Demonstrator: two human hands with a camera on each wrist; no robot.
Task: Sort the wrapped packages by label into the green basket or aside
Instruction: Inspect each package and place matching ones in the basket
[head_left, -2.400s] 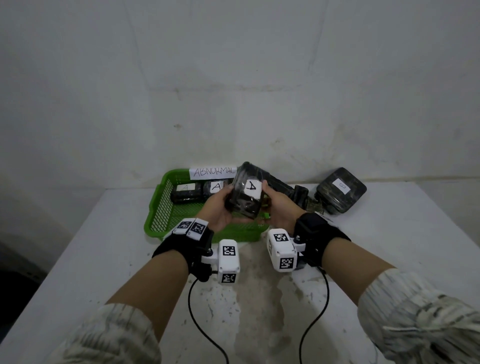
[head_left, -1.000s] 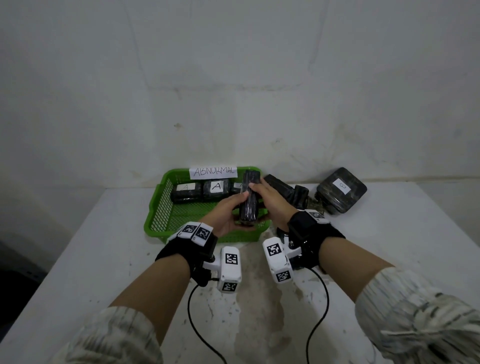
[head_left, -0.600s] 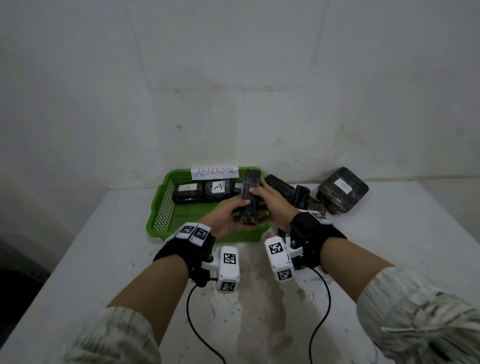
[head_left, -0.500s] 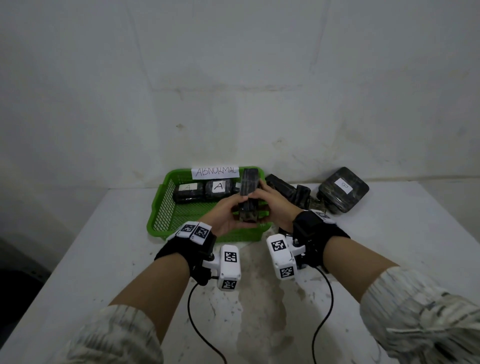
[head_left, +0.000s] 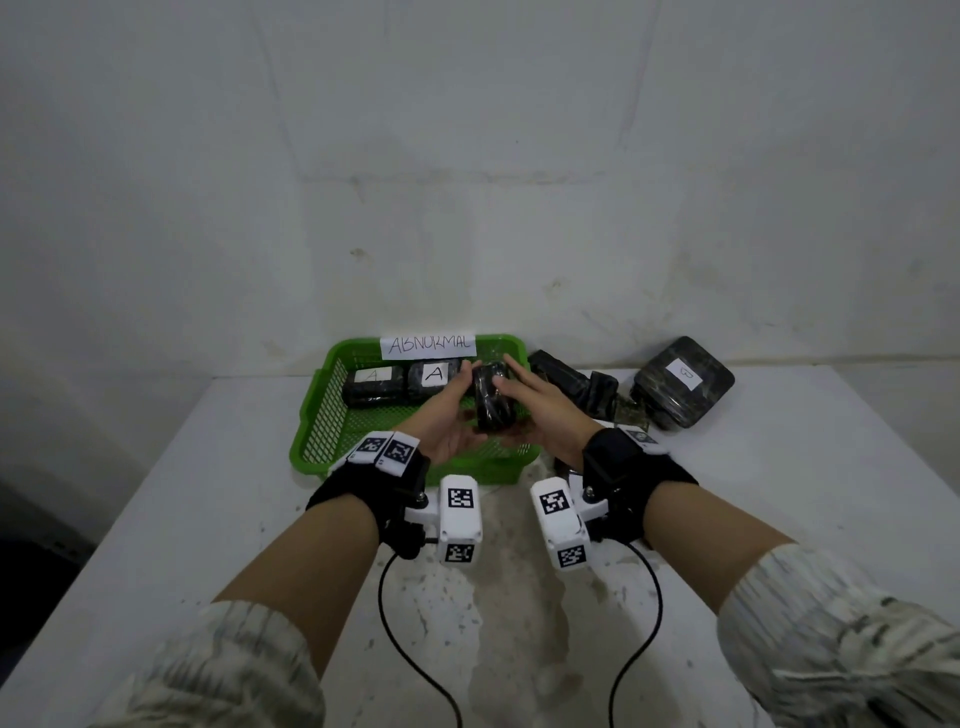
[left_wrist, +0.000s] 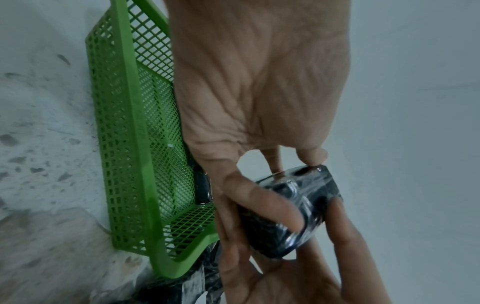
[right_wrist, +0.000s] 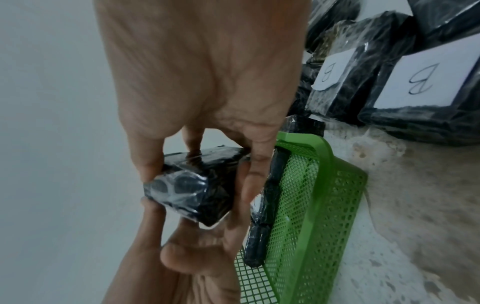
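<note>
Both forearms reaching forward over the stained white table (head_left: 779, 467), palms facing in. Left hand (head_left: 447, 415) and right hand (head_left: 540, 410) gripping the same dark, film-wrapped rectangular package (head_left: 491, 397) between them, fingers curled round its sides. Package held just above the green plastic mesh basket (head_left: 322, 415), long axis pointing away toward the wall, label not visible. Behind, two "A" packages (head_left: 405, 382) lying in the basket under the paper "ABNORMAL" sign (head_left: 428, 344). Off right, "B" packages (right_wrist: 415, 86) aside on the table.
</note>
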